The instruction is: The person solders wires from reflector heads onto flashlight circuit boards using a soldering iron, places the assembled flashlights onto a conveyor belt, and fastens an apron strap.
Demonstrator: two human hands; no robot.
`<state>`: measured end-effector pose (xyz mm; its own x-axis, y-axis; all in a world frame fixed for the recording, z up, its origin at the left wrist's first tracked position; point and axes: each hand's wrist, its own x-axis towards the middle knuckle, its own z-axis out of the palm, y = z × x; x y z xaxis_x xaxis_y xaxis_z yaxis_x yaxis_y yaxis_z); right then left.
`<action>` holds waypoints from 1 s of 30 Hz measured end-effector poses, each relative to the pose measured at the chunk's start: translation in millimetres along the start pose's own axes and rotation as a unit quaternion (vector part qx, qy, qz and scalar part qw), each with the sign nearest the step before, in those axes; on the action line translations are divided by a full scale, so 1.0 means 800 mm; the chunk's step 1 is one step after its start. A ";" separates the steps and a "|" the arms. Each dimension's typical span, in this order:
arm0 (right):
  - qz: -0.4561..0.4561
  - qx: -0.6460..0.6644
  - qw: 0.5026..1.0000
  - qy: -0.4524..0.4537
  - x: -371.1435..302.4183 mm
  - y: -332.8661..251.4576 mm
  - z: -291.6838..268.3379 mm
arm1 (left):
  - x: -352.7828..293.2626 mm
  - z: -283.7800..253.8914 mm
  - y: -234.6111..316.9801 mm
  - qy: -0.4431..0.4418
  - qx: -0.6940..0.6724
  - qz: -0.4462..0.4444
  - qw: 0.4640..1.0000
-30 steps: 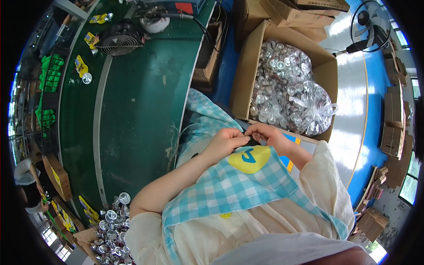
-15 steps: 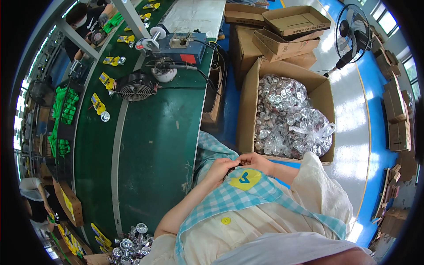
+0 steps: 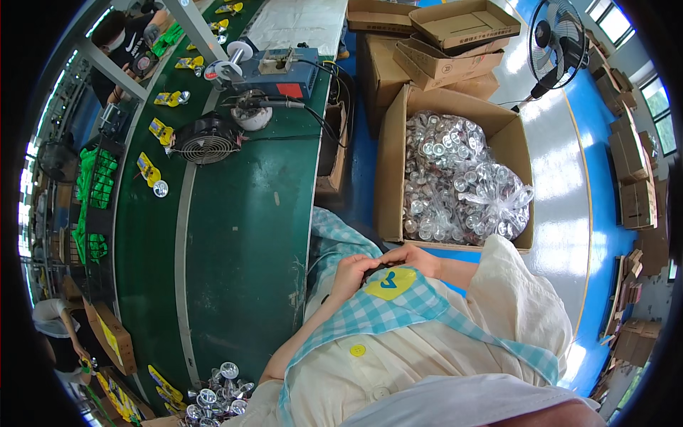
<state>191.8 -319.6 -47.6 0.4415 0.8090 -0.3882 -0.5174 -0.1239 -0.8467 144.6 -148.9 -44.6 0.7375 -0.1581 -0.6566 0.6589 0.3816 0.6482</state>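
Over my lap, at the top of my blue-and-white checked apron (image 3: 409, 302), my two hands meet. The fingers of my left hand (image 3: 351, 275) are bent and closed, their tips against those of my right hand (image 3: 415, 259), which is closed as well. Something dark shows just beneath the fingertips, too small and covered to name. A yellow patch (image 3: 391, 282) on the apron lies right below the hands. To their left runs the green workbench (image 3: 242, 235); beyond the right hand stands a cardboard box (image 3: 390, 171) with clear bags of shiny reflector lamp parts (image 3: 445, 178).
On the bench sit a small black fan (image 3: 208, 139), a blue soldering unit (image 3: 284, 75) and a solder spool (image 3: 229, 64). Yellow pieces with reflectors (image 3: 148, 171) line the far side. Loose reflectors (image 3: 217, 391) are heaped near me. A standing fan (image 3: 558, 43) and co-workers (image 3: 117, 50) are around.
The whole view has shifted slightly, so the bench and box appear a little further left and up. My hands stay together over the apron, fingers still closed.
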 end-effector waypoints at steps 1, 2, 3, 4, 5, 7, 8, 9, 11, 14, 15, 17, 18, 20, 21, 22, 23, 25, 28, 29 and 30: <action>0.002 -0.006 1.000 -0.005 0.000 -0.004 0.001 | -0.001 0.000 0.000 0.010 0.008 -0.003 1.000; 0.013 -0.001 1.000 0.005 -0.002 -0.002 0.003 | -0.001 0.001 -0.003 0.015 0.002 0.005 1.000; 0.018 0.002 1.000 0.003 -0.004 0.000 0.002 | -0.002 0.003 -0.004 0.018 -0.001 0.001 1.000; 0.019 -0.013 1.000 -0.002 -0.002 0.000 -0.001 | -0.002 0.002 0.000 0.016 0.007 -0.012 1.000; 0.020 -0.028 0.999 -0.008 0.000 0.001 -0.003 | -0.001 0.002 0.004 0.015 0.015 -0.024 0.999; 0.021 0.001 1.000 -0.022 0.007 -0.001 -0.003 | -0.001 0.000 0.016 0.009 0.002 -0.030 1.000; 0.030 0.000 0.999 -0.032 0.013 -0.001 -0.004 | -0.002 -0.002 0.019 -0.001 -0.008 -0.035 0.999; 0.017 -0.011 0.999 -0.039 0.014 -0.001 -0.002 | 0.000 -0.006 0.017 -0.009 -0.013 -0.046 0.999; 0.006 0.006 0.999 -0.039 0.014 -0.002 0.003 | 0.001 -0.006 0.017 -0.002 0.002 -0.058 0.998; -0.005 -0.018 0.999 -0.034 0.008 -0.011 0.003 | -0.005 0.001 0.024 -0.002 0.031 -0.072 0.997; -0.006 -0.061 0.998 -0.029 0.005 -0.011 0.001 | -0.007 0.003 0.026 -0.008 0.044 -0.072 0.996; -0.038 -0.083 0.996 -0.019 0.001 -0.002 -0.005 | -0.004 0.004 0.021 -0.016 0.039 -0.067 0.997; -0.045 -0.074 0.996 -0.015 0.001 -0.001 -0.007 | -0.002 0.004 0.018 -0.021 0.035 -0.060 0.997; -0.069 -0.085 0.994 0.000 -0.003 -0.005 -0.003 | -0.004 0.005 0.017 -0.014 0.045 -0.034 0.998; -0.059 -0.142 0.988 0.008 -0.004 0.000 -0.010 | -0.002 0.003 0.016 -0.010 0.067 -0.028 0.997; -0.071 -0.156 0.985 0.015 -0.008 0.000 -0.008 | -0.003 0.004 0.015 -0.011 0.050 -0.029 0.998; -0.044 -0.136 0.990 0.016 -0.010 -0.009 -0.004 | -0.005 0.004 0.018 -0.012 0.035 -0.042 0.998; 0.005 -0.069 0.997 0.021 -0.012 -0.009 -0.001 | -0.005 0.002 0.018 -0.011 0.003 -0.047 0.999; -0.027 -0.055 0.998 0.020 -0.017 0.005 -0.006 | -0.005 0.004 0.020 0.019 0.009 -0.087 0.996; -0.046 -0.062 0.997 0.019 -0.018 0.007 -0.007 | -0.005 0.004 0.019 0.021 0.006 -0.089 0.996; -0.044 -0.062 0.997 0.016 -0.018 0.010 -0.009 | -0.004 0.004 0.020 0.027 -0.012 -0.088 0.996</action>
<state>186.9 -336.7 -51.2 0.5057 0.8012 -0.3199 -0.3816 -0.1248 -0.9159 152.7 -145.0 -31.0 0.6017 -0.1757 -0.7791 0.7731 0.3733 0.5129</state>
